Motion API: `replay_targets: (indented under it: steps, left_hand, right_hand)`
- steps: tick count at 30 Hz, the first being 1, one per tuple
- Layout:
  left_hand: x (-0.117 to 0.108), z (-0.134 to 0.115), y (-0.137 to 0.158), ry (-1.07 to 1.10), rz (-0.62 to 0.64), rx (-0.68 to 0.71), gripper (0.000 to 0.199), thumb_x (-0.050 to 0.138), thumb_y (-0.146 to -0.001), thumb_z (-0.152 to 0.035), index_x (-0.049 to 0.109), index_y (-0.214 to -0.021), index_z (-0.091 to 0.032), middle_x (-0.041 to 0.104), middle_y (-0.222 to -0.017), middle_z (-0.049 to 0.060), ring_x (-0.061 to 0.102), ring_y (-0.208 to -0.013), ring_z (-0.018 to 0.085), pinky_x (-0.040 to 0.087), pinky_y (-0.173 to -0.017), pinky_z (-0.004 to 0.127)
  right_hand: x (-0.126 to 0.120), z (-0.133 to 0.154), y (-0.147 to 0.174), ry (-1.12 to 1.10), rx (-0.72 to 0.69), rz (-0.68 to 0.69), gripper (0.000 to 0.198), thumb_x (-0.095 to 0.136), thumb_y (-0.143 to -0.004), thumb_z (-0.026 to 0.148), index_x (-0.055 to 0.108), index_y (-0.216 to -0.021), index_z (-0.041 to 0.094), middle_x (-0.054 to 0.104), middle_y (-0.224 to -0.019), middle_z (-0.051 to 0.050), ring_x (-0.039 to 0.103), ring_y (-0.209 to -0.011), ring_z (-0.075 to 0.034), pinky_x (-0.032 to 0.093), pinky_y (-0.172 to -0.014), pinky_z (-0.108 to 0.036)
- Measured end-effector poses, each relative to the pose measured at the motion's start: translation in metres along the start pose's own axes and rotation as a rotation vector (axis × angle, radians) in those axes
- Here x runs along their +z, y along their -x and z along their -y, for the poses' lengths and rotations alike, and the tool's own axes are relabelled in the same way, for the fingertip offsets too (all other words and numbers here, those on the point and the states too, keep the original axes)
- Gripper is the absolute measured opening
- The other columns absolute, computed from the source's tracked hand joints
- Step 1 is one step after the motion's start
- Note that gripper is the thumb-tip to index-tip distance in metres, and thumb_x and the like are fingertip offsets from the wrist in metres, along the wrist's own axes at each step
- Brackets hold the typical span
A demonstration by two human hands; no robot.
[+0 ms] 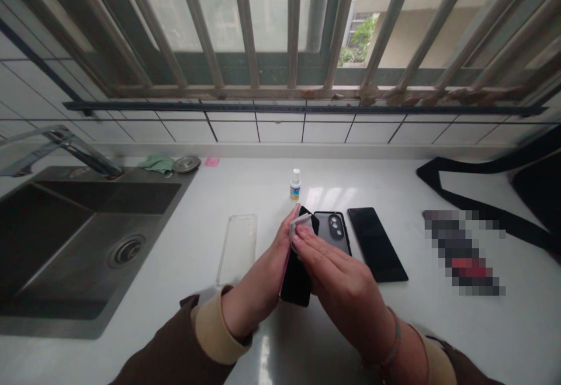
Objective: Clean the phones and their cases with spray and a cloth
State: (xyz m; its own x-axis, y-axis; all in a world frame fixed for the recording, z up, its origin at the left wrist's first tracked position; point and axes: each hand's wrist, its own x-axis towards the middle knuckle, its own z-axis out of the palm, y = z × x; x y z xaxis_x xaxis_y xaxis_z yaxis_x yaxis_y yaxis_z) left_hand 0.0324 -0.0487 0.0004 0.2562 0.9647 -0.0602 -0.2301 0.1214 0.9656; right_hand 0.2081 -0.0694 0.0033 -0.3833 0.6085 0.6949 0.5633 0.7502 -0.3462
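In the middle of the head view, my left hand (274, 262) is wrapped round the edge of a smartphone (297, 283) with a dark screen, tilted above the counter. My right hand (342, 274) presses a folded pale cloth (301, 221) against the upper part of that screen, fingers together. Just beyond the phone stands a small white spray bottle (295, 186) with a coloured label. A clear phone case (237, 248) lies to the left. Partly covered by my right hand, a dark phone case (331, 230) with camera cutouts lies beside another black phone (377, 245).
A steel sink (99, 315) with a faucet (83, 151) fills the left side. Behind it sit a green cloth (158, 163), a metal drain cover (187, 164) and a pink slip (212, 162). To the right are a black strap (473, 198) and a pixelated object (464, 250).
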Motion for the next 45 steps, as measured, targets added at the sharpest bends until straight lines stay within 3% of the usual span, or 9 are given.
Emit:
replay_targets:
  steps: [2, 5, 9, 15, 20, 24, 32, 40, 45]
  left_hand:
    - [0.002, -0.005, 0.002, 0.018, 0.117, -0.117, 0.065, 0.055, -0.109, -0.06, 0.049, -0.168, -0.032, 0.062, -0.16, 0.013, 0.073, -0.126, 0.033, 0.062, -0.104, 0.045]
    - [0.007, -0.012, 0.004, 0.069, 0.237, -0.308, 0.078, 0.047, -0.109, -0.068, 0.026, -0.177, -0.034, 0.078, -0.126, 0.016, 0.078, -0.074, 0.025, 0.064, -0.064, 0.038]
    - [0.004, -0.009, 0.003, 0.127, 0.172, -0.206, 0.069, 0.051, -0.111, -0.059, 0.039, -0.173, -0.032, 0.071, -0.146, 0.017, 0.077, -0.117, 0.032, 0.063, -0.1, 0.045]
    - [-0.009, -0.005, -0.004, 0.1, 0.026, -0.014, 0.055, 0.049, -0.114, -0.051, 0.052, -0.167, -0.034, 0.039, -0.18, 0.003, 0.027, -0.17, 0.027, 0.014, -0.14, 0.044]
    - [-0.009, -0.009, -0.001, 0.163, 0.223, -0.173, 0.06, 0.048, -0.114, -0.053, 0.041, -0.172, -0.037, 0.056, -0.167, 0.013, 0.076, -0.122, 0.031, 0.062, -0.104, 0.047]
    - [-0.002, -0.017, 0.003, 0.227, 0.339, -0.311, 0.07, 0.052, -0.112, -0.056, 0.028, -0.176, -0.04, 0.073, -0.141, 0.018, 0.079, -0.075, 0.022, 0.066, -0.067, 0.035]
    - [-0.002, -0.024, 0.001, 0.368, 0.349, -0.293, 0.073, 0.049, -0.113, -0.055, 0.021, -0.177, -0.036, 0.078, -0.11, 0.013, 0.081, -0.084, 0.026, 0.066, -0.071, 0.034]
    - [-0.009, -0.033, 0.0, 0.496, 0.456, -0.349, 0.081, 0.036, -0.113, -0.065, 0.0, -0.179, -0.033, 0.082, -0.108, 0.019, 0.083, -0.083, 0.025, 0.066, -0.07, 0.031]
    - [-0.009, -0.034, 0.0, 0.514, 0.454, -0.381, 0.083, 0.037, -0.112, -0.066, -0.004, -0.178, -0.035, 0.083, -0.108, 0.02, 0.083, -0.082, 0.025, 0.066, -0.069, 0.031]
  right_hand:
    - [-0.001, -0.006, 0.001, 0.038, 0.052, -0.038, 0.05, 0.056, -0.106, -0.001, 0.062, -0.154, 0.01, 0.069, -0.153, -0.017, 0.065, -0.146, -0.024, 0.056, -0.124, -0.04]
    - [-0.001, -0.012, 0.001, 0.085, 0.13, -0.07, 0.049, 0.056, -0.107, 0.001, 0.063, -0.155, 0.011, 0.068, -0.154, -0.018, 0.067, -0.144, -0.026, 0.058, -0.123, -0.042]
    - [0.0, -0.012, -0.001, 0.046, 0.109, -0.067, 0.052, 0.058, -0.107, 0.002, 0.061, -0.158, 0.015, 0.069, -0.153, -0.015, 0.067, -0.143, -0.027, 0.059, -0.122, -0.044]
    - [0.001, -0.003, -0.005, -0.079, -0.045, 0.026, 0.045, 0.058, -0.105, -0.001, 0.067, -0.148, 0.009, 0.074, -0.146, -0.016, 0.066, -0.144, -0.024, 0.057, -0.124, -0.04]
    - [0.0, -0.009, 0.0, 0.015, 0.037, -0.024, 0.052, 0.056, -0.105, -0.003, 0.063, -0.154, 0.011, 0.07, -0.152, -0.017, 0.064, -0.147, -0.024, 0.057, -0.124, -0.042]
    - [-0.001, -0.013, 0.002, 0.086, 0.129, -0.042, 0.051, 0.053, -0.108, 0.001, 0.061, -0.157, 0.015, 0.067, -0.156, -0.016, 0.064, -0.147, -0.024, 0.057, -0.123, -0.045]
    - [-0.002, -0.013, -0.001, 0.156, 0.208, -0.046, 0.041, 0.049, -0.11, 0.007, 0.069, -0.146, 0.004, 0.072, -0.148, -0.02, 0.072, -0.138, -0.028, 0.061, -0.118, -0.043]
    - [-0.005, -0.036, -0.01, -0.467, 0.87, -0.253, 0.037, 0.059, -0.111, 0.047, 0.082, -0.124, 0.021, 0.087, -0.113, -0.01, 0.086, -0.1, -0.029, 0.072, -0.087, -0.044]
    - [-0.005, -0.037, -0.009, -0.498, 0.925, -0.405, 0.039, 0.059, -0.111, 0.05, 0.079, -0.129, 0.021, 0.086, -0.116, -0.011, 0.084, -0.106, -0.029, 0.07, -0.095, -0.049]
